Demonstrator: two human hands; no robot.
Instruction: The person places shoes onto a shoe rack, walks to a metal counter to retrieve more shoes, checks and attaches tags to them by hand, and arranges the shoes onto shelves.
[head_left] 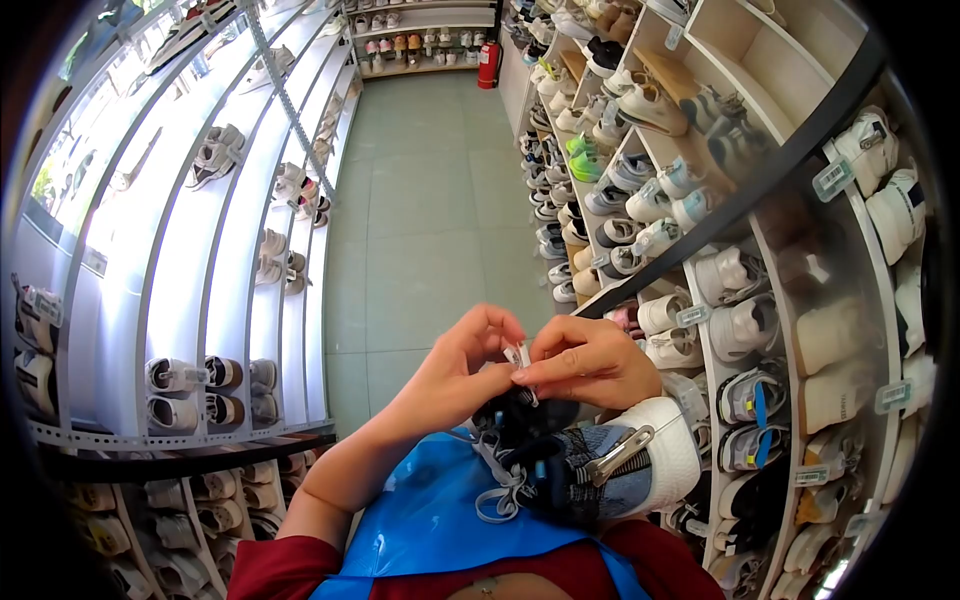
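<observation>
My left hand point(470, 358) and my right hand point(592, 368) meet in front of my chest. Between their fingertips is a small white tag point(518, 356), pinched from both sides. Right below the hands is a dark blue and grey shoe point(575, 475) with a thick white sole, held close against my body. Its grey laces point(500, 490) hang loose on the left. On the shoe's side lies a silver metal piece point(620, 456) like a clip or small tool. What supports the shoe is hidden. A blue apron point(430, 500) covers my front.
Shelves full of shoes point(740, 325) stand close on my right, many with barcode labels. White slatted racks point(175, 280) with pairs of shoes line the left. A grey tiled floor point(420, 200) runs between them to a red fire extinguisher point(488, 65) and back shelves.
</observation>
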